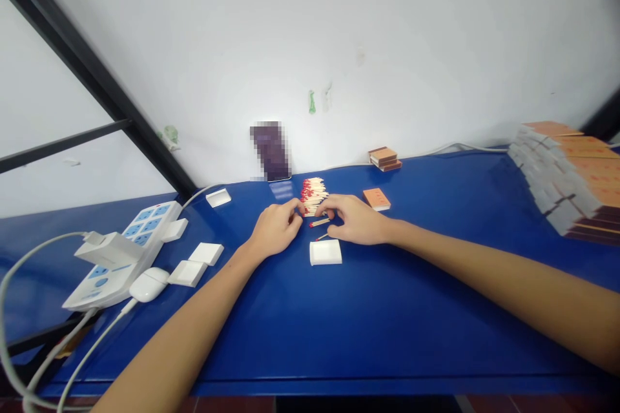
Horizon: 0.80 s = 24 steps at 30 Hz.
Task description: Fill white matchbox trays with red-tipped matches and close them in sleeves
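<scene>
A pile of red-tipped matches [314, 190] lies on the blue table, heads toward the left. My left hand [276, 227] rests at the pile's left side, its index fingertip touching the red heads and its thumb a little apart. On the other side, my right hand [357, 219] curves its fingers over the pile's lower right edge, thumb and index finger apart. A few loose matches [320, 223] lie between the hands, and one more match [322, 237] is by the right thumb. Just below sits a white inner matchbox tray [325, 252] with no matches visible inside.
Orange matchboxes are at the right: one box [376, 199], a small stack [385, 158] by the wall and a large stack [576, 181]. A phone [272, 151] leans on the wall. At left lie white trays [188, 273], a power strip [145, 226] and cables.
</scene>
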Tool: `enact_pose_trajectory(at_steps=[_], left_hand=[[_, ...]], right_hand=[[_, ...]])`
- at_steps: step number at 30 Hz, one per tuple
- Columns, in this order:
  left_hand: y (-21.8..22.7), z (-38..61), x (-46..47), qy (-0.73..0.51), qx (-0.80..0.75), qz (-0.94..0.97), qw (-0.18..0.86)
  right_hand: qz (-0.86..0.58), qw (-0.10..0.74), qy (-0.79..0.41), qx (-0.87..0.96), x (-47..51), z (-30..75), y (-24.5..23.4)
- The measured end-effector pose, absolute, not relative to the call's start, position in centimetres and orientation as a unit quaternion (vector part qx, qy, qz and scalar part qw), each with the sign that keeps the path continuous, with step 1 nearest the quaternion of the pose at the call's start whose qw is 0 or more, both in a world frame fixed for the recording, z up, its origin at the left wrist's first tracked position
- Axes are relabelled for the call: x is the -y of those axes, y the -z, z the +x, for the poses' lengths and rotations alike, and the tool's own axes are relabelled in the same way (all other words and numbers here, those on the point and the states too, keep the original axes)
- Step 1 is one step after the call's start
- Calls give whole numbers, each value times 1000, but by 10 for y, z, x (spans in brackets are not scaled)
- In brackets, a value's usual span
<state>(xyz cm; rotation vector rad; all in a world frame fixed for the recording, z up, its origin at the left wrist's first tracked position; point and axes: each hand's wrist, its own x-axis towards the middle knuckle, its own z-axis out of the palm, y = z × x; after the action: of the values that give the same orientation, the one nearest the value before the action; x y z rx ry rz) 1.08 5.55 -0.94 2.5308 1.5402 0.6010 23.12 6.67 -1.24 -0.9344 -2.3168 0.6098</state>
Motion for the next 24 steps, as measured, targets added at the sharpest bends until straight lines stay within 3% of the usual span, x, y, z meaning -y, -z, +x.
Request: enact_pose_trajectory(at_steps=[24], left_hand=[[9, 11, -55, -199, -509, 836, 58]], right_hand=[[-353, 305, -202, 861, -66, 230, 16]])
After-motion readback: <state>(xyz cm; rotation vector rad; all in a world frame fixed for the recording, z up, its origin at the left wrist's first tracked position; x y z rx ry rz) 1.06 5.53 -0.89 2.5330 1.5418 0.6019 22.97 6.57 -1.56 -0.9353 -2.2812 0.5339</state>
